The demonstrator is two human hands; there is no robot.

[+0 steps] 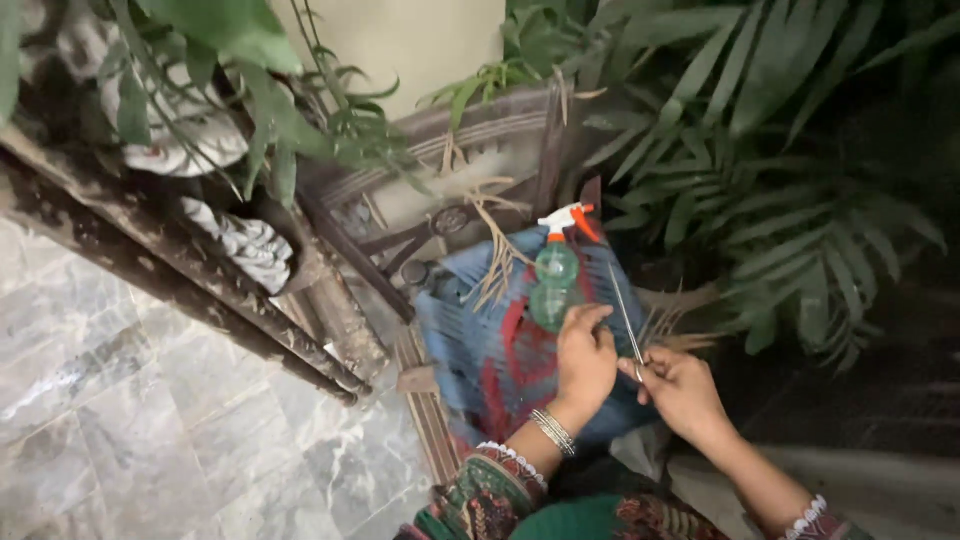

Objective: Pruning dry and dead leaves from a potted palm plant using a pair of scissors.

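Left hand (585,358) rests half-curled on a blue-red cloth (500,350) just below the spray bottle (556,270); right hand (680,388) pinches a thin leaf strip (626,318), beside palm fronds (790,200)

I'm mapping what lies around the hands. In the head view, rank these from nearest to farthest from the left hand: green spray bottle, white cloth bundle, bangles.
From the left hand:
1. Bangles, on its wrist.
2. Green spray bottle, just above.
3. White cloth bundle, far left.

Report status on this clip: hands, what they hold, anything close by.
Left hand curled, grip unclear. Right hand pinching thin metal blades, likely scissors. Green spray bottle on blue-red cloth just beyond; palm leaves close.
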